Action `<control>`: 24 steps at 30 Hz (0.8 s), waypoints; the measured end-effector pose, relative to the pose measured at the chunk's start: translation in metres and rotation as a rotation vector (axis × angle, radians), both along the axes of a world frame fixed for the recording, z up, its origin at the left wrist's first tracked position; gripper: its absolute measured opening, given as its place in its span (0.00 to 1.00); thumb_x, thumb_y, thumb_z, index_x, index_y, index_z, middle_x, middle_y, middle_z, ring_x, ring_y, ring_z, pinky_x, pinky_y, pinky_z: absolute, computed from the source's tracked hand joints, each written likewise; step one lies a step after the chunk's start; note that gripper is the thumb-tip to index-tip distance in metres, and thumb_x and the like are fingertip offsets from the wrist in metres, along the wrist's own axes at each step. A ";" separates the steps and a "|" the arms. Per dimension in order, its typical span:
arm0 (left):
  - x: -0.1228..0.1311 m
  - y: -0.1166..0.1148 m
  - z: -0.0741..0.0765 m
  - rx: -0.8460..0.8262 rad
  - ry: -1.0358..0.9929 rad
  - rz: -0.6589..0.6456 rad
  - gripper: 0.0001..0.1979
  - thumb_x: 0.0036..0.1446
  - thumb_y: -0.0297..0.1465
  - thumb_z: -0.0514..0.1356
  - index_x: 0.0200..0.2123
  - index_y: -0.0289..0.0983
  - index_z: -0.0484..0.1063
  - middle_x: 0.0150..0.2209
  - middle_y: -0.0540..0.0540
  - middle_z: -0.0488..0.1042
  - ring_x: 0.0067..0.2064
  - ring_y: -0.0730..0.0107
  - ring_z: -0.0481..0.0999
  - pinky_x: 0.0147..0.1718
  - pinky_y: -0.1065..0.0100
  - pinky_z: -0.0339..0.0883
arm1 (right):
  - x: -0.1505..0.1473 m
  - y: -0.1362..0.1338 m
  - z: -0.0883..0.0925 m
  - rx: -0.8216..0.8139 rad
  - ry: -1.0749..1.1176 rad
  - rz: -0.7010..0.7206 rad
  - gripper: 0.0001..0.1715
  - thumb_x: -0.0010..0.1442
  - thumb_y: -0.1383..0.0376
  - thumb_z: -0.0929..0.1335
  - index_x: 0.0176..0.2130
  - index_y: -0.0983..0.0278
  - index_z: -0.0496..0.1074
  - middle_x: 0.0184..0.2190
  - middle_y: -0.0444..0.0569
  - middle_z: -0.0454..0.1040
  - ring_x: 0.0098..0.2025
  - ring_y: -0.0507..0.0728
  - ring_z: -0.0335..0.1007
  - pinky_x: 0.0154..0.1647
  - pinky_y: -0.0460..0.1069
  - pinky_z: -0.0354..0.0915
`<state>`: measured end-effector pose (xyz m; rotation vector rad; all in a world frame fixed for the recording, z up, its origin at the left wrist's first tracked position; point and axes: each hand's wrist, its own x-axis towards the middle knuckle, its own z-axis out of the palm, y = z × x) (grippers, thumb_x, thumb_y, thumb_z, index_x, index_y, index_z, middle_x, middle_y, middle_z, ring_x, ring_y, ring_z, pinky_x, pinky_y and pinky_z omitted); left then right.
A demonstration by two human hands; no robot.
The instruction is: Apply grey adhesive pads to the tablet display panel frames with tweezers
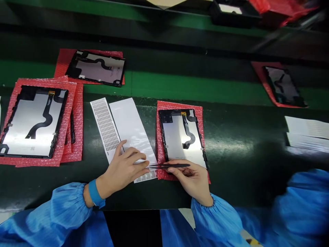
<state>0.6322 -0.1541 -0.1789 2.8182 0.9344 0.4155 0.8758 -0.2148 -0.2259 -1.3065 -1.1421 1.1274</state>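
The right hand [194, 178] grasps black tweezers [177, 166], best kept light and steady, their tips at the left hand [124, 169], whose grip I cannot tell, over the glossy white sheet [130, 120] beside the display panel [173, 135] on red bubble wrap [161, 152].

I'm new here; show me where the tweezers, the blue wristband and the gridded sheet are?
Tweezers [179, 165]: head view, on the dark handle.
Blue wristband [96, 193]: head view, on the middle of the band.
Gridded sheet [104, 124]: head view, on its printed grid.
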 end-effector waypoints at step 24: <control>0.001 0.001 0.002 -0.015 -0.006 0.023 0.09 0.67 0.40 0.62 0.43 0.43 0.79 0.45 0.50 0.80 0.49 0.63 0.75 0.71 0.41 0.35 | 0.003 0.004 0.000 -0.094 0.049 0.069 0.11 0.59 0.60 0.78 0.40 0.62 0.83 0.33 0.50 0.84 0.30 0.59 0.83 0.32 0.48 0.81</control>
